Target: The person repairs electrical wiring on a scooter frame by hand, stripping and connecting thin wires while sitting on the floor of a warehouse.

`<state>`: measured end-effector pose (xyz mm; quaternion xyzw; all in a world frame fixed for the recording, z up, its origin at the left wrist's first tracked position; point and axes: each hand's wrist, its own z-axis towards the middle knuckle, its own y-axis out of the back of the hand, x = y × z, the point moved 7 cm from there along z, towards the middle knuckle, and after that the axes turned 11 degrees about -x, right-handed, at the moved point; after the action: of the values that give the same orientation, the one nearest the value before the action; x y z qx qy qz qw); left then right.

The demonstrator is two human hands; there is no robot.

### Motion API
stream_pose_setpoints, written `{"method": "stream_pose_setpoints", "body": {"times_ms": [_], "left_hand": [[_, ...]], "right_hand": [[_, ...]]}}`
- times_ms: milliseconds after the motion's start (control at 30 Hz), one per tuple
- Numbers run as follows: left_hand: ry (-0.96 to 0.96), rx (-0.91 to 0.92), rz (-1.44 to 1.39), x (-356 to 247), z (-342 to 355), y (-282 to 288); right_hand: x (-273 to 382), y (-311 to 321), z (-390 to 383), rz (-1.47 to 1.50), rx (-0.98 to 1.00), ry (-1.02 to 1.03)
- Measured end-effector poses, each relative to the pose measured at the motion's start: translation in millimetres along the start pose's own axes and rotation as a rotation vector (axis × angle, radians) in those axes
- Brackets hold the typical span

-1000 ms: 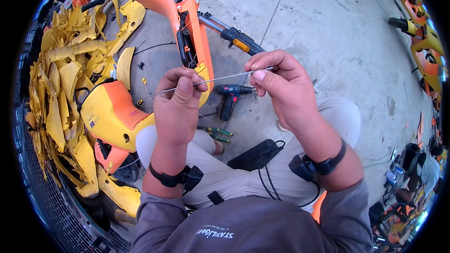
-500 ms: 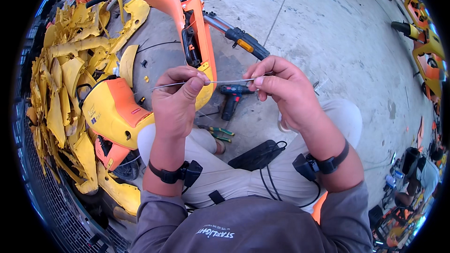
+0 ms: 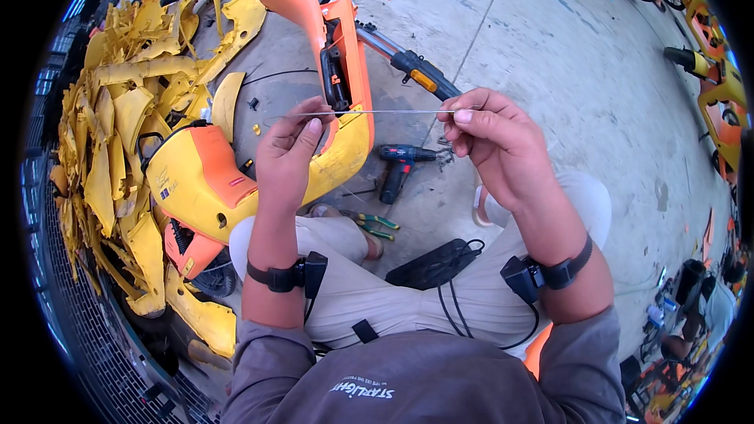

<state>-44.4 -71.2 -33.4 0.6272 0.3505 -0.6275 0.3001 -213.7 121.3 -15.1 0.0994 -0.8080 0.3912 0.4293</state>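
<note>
Thin wire (image 3: pixel 393 111), its long axis left-to-right, spans between left hand (image 3: pixel 284 151) and right hand (image 3: pixel 506 144), each grip pinching it.

Dark grey shirt (image 3: pixel 479 381); pale trousers (image 3: pixel 400 310); black armbands (image 3: pixel 275 276)

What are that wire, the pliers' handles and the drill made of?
Wire: probably metal, smooth, from its thin grey gleam. Pliers' handles: likely plastic or rubber, being green and yellow; finish unclear. Drill: seemingly hard plastic, fairly matte, from its dark, moulded-looking casing.
</note>
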Motion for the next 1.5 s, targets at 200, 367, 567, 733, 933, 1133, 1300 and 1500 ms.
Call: {"method": "stream_pose_setpoints", "body": {"times_ms": [200,367,567,733,933,1133,1300,1500], "left_hand": [[-0.104,-0.188,0.085,19.5,18.1,38.6],[-0.124,-0.436,0.006,40.8,39.1,88.8],[-0.062,-0.641,-0.224,60.3,41.3,162.9],[-0.057,-0.753,-0.284,66.0,35.7,202.3],[-0.044,-0.809,-0.356,76.0,31.8,230.7],[0.201,-0.818,-0.560,96.6,29.5,240.3],[0.350,-0.759,-0.699,110.9,22.7,252.6],[0.388,-0.684,-0.490,96.5,0.0,218.8]], "right_hand": [[-9.3,-21.6,-4.6,0.034,0.069,-0.041],[-12.2,-38.0,-10.6,0.049,0.122,-0.032],[-15.3,-49.8,-15.9,0.008,0.139,-0.040],[-21.2,-54.4,-16.9,-0.020,0.139,-0.065],[-29.9,-63.6,-17.0,-0.023,0.177,-0.083],[-35.6,-69.2,-13.7,-0.035,0.201,-0.093],[-39.3,-65.4,-8.0,-0.026,0.149,-0.106],[-45.6,-59.8,-2.5,-0.056,0.126,-0.100]]}}
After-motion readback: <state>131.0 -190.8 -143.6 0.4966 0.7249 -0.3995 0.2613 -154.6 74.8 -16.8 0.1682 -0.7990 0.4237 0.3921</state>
